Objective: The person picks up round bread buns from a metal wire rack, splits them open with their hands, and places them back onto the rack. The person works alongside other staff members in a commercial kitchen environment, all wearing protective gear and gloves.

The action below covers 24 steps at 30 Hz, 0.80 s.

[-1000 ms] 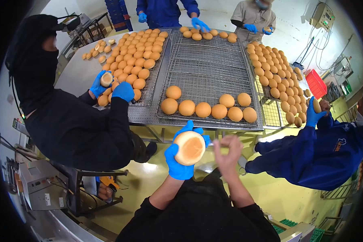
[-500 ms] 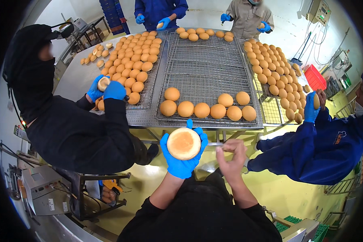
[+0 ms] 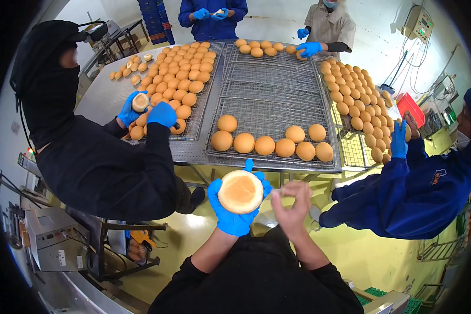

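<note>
My left hand (image 3: 233,220), in a blue glove, cups a round bun (image 3: 240,192) from below. The bun's flat side faces up, browned in the middle with a pale ring around it. Just right of the bun is my bare right hand (image 3: 293,206), with its fingers pinched together and smeared by motion. A thin metal blade (image 3: 277,192) shows faintly from its fingertips toward the bun's right edge; its handle is hidden. Beyond my hands lies a wire rack (image 3: 267,99) on a metal table (image 3: 180,153), with several golden buns (image 3: 264,145) along its near edge.
Racks full of buns (image 3: 175,78) flank the middle one. A person in black (image 3: 104,167) works at the left, one in dark blue (image 3: 403,183) at the right. Across the table stand two more people, in blue (image 3: 212,21) and beige (image 3: 327,23). A grey machine (image 3: 55,240) is at lower left.
My right hand has shifted slightly left with the blade, closer to the bun. The gloved person in beige has reached down to the buns at the rack's far edge.
</note>
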{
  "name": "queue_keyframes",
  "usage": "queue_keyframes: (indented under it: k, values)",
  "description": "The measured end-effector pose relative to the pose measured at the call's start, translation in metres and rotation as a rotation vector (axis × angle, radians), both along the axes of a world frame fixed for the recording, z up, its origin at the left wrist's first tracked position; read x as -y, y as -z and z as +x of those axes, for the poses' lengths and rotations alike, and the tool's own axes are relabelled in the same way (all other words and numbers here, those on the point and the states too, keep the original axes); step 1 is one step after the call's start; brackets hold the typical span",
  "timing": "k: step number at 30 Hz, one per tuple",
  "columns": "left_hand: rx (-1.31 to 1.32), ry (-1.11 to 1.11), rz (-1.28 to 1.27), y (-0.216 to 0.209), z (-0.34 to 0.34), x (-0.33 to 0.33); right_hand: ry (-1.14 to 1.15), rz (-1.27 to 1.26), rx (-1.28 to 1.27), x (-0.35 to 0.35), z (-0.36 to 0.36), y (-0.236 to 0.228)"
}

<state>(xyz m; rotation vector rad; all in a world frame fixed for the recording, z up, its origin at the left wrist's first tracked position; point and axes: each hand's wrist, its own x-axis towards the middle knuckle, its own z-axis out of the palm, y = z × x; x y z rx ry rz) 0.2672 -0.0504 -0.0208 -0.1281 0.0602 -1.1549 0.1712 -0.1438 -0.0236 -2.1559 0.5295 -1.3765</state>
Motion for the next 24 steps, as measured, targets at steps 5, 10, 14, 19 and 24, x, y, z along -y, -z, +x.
queue_keyframes:
  k: [5,10,14,19,24]
  values:
    - [0.029,0.016,0.008,-0.004,-0.005,0.000,0.039,-0.063,0.016,-0.005,-0.008,0.006]
    - [-0.057,-0.018,0.010,-0.005,-0.015,0.001,0.108,-0.083,0.024,-0.003,-0.009,0.007]
    - [0.073,-0.120,0.045,-0.002,-0.015,-0.001,0.034,-0.082,0.067,-0.026,-0.024,-0.006]
    - [0.093,-0.334,0.119,-0.020,-0.027,0.004,-0.080,-0.138,0.048,-0.048,-0.024,-0.010]
    - [0.238,-0.441,0.116,-0.016,-0.030,0.001,0.079,-0.101,0.052,-0.028,-0.016,0.000]
